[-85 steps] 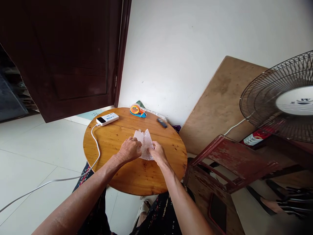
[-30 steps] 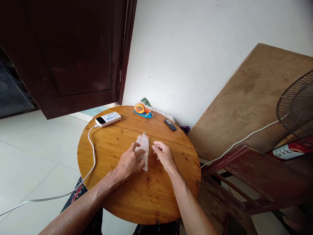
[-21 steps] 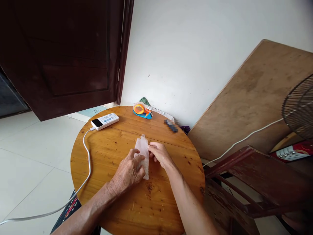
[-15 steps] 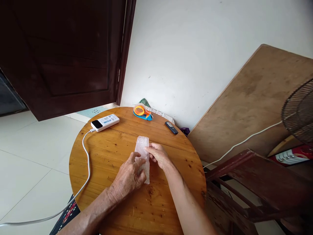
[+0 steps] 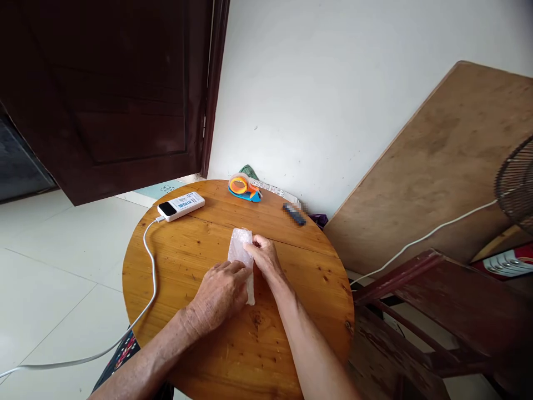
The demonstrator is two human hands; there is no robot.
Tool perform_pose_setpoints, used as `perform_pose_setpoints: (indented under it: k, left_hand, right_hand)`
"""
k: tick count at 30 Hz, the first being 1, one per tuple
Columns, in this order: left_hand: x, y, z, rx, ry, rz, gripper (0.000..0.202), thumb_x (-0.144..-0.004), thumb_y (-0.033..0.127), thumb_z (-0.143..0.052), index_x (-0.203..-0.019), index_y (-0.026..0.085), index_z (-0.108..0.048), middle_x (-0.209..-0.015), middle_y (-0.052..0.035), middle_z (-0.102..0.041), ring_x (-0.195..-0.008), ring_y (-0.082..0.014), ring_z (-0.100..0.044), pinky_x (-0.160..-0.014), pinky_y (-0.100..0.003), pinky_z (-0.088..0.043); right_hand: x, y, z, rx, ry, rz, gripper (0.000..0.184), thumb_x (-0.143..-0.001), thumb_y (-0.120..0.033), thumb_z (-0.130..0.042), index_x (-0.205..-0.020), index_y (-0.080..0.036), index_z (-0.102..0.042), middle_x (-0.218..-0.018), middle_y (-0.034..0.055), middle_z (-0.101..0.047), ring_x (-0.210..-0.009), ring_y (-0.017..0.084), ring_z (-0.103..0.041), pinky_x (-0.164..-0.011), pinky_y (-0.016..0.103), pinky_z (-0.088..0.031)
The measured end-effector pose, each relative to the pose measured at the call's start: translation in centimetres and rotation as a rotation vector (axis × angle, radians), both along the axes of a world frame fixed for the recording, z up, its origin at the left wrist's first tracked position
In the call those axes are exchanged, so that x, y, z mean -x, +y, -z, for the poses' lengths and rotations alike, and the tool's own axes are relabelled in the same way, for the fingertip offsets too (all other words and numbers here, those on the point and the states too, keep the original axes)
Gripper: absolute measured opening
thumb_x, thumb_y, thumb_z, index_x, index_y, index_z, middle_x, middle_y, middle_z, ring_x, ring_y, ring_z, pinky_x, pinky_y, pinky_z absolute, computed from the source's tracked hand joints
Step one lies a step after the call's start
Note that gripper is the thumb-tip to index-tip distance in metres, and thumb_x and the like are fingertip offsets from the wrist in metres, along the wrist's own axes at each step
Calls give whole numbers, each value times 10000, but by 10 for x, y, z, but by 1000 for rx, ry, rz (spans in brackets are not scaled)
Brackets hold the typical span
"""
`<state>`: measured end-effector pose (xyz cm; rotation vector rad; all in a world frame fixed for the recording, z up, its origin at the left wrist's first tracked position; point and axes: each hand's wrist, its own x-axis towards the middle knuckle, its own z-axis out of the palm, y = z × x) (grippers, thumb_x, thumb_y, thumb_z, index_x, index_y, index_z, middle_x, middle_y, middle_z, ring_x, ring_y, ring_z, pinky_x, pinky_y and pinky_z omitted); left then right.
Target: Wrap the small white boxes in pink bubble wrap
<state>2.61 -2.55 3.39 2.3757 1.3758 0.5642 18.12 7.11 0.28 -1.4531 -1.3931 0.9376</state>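
Note:
A narrow folded strip of whitish, translucent bubble wrap point(image 5: 239, 241) stands on the wooden round table point(image 5: 183, 280), its long side pointing away from me. My left hand point(image 5: 222, 289) lies across its lower middle, fingers together and bent over it, hiding much of that part. With my right hand point(image 5: 264, 255) I pinch the right edge near the far end, thumb on top and fingers at the side. Whether anything is inside the wrap cannot be made out.
A white device point(image 5: 181, 205) with a black screen trails a white cable point(image 5: 152, 266) off the table's left side. At the far edge sit an orange and blue tape dispenser point(image 5: 245, 188) and a dark, blurred handheld object point(image 5: 293, 214). A wooden chair point(image 5: 453, 311) stands at right.
My left hand has flattened down over the wrap, its fingers now closed together instead of apart. My right hand has shifted slightly toward the wrap's far end. The view has turned a little.

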Motion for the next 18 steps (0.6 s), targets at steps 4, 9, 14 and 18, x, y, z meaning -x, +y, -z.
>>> perform_pose_setpoints:
  k: [4, 9, 14, 18]
  left_hand:
    - [-1, 1, 5, 84, -104, -76, 386, -822, 121, -512, -1163, 235, -652, -1187, -61, -677, -1056, -229, -649, -921, -316, -511]
    - [-2, 3, 14, 109, -195, -140, 416, -789, 114, -553, -1169, 236, -671, -1194, -46, -671, -1063, -218, -655, -912, -289, -507]
    - [-3, -5, 9, 103, -138, -272, 354, -850, 205, -560, -1185, 266, -657, -1270, -55, -579, -840, -178, -677, -746, -298, -523]
    - [-5, -12, 6, 97, -179, -412, 326, -830, 235, -596, -1155, 209, -611, -1189, -77, -567, -832, -196, -660, -724, -324, -529]
  right_hand:
    - [2, -6, -11, 13, 76, -77, 176, -623, -341, -616, -680, -176, -638, -621, -29, -600, -604, 141, -518, -548, 221, -389]
    - [3, -18, -33, 29, 173, -175, 269, -641, -402, -620, -775, -168, -625, -675, -3, -638, -611, 144, -545, -562, 227, -421]
    - [-2, -38, -53, -13, 159, -304, 169, -671, -321, -613, -773, -191, -579, -689, -19, -622, -621, 140, -537, -577, 226, -414]
    - [-5, -60, -59, -128, -27, -323, 53, -718, -253, -564, -743, -206, -557, -668, -42, -585, -623, 133, -509, -587, 221, -397]
